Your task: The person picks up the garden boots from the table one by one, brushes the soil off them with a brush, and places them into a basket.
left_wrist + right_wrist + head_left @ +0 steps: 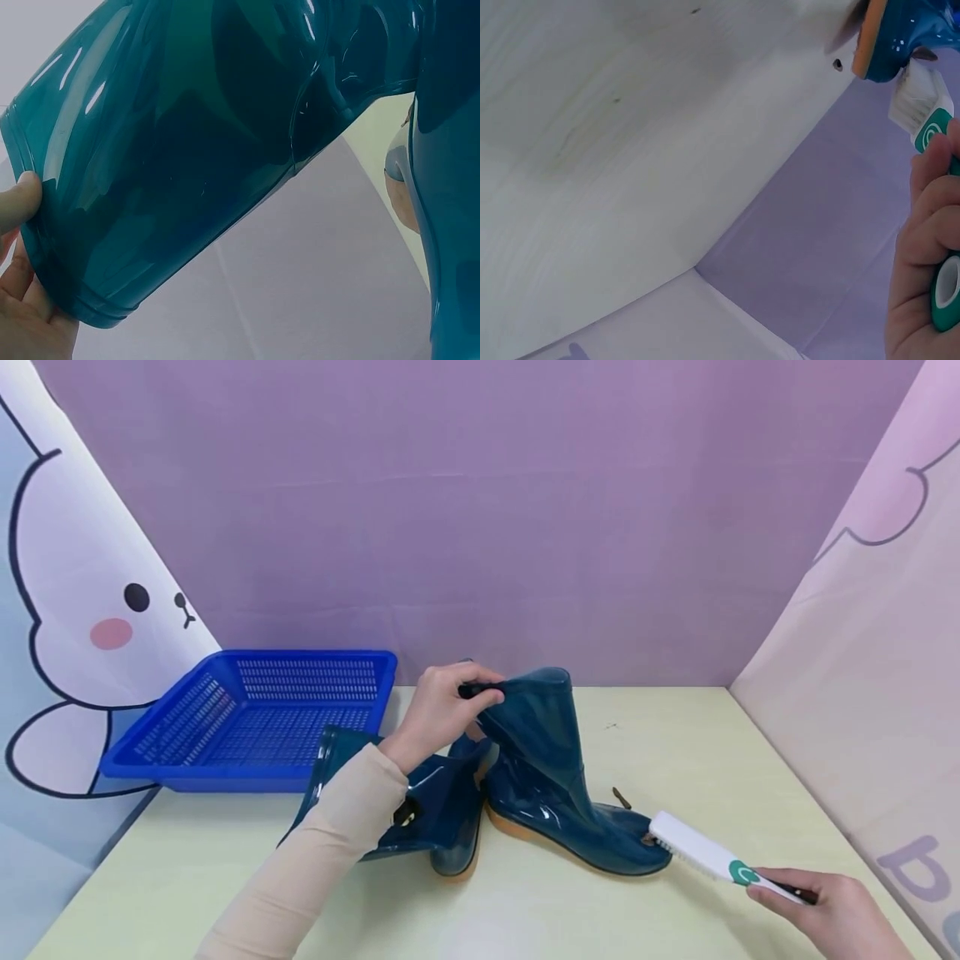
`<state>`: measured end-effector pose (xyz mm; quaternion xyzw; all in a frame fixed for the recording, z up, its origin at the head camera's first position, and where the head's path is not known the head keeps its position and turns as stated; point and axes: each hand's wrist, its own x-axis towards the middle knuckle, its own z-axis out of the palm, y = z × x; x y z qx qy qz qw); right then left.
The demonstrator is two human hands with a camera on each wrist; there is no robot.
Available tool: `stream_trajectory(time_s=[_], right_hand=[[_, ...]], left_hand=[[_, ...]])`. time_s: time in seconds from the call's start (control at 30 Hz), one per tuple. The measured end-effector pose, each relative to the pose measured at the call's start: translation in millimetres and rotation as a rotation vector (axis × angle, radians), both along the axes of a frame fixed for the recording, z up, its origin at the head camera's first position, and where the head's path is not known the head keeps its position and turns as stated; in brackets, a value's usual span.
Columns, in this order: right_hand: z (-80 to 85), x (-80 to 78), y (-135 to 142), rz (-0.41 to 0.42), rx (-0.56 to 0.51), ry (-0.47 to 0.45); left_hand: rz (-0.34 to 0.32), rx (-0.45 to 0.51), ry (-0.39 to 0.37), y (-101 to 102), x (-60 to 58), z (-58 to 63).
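Observation:
A dark teal rubber boot (551, 793) with a tan sole stands on the table, toe pointing right. My left hand (442, 706) pinches the top rim of its shaft, thumb on one side and fingers on the other; the left wrist view shows this grip on the glossy shaft (187, 165) too. In my right hand (843, 906) is a white scrub brush (701, 847) with a green patch, held by its handle. Its bristles meet the toe at a brown smear (648, 839). A matching boot (450, 802) lies to the left, partly behind my left forearm.
A blue perforated plastic basket (255, 772) stands at the back left. One brown crumb (621, 797) lies on the pale table (540, 918) behind the boot's toe. A purple backdrop (487, 527) closes off the rear, with printed panels at both sides.

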<state>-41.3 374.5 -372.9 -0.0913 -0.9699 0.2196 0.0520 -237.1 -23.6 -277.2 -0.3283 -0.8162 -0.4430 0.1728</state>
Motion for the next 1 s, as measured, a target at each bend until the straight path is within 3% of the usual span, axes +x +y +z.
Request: stream_trajectory(time_s=[0.4, 0.73, 1.0], right_hand=[[6.1, -2.9, -16.3, 0.012, -0.071, 0.058], [-2.9, 0.5, -16.6, -0.012, -0.001, 0.043], [-7.0, 4.7, -4.2, 0.006, 0.022, 0.071]], left_hand=[[-0.007, -0.003, 0.017, 2.0, 1.2, 2.3], [-0.015, -0.004, -0.005, 4.1, 1.5, 3.7], [-0.013, -0.018, 0.031, 3.5, 0.3, 4.4]])
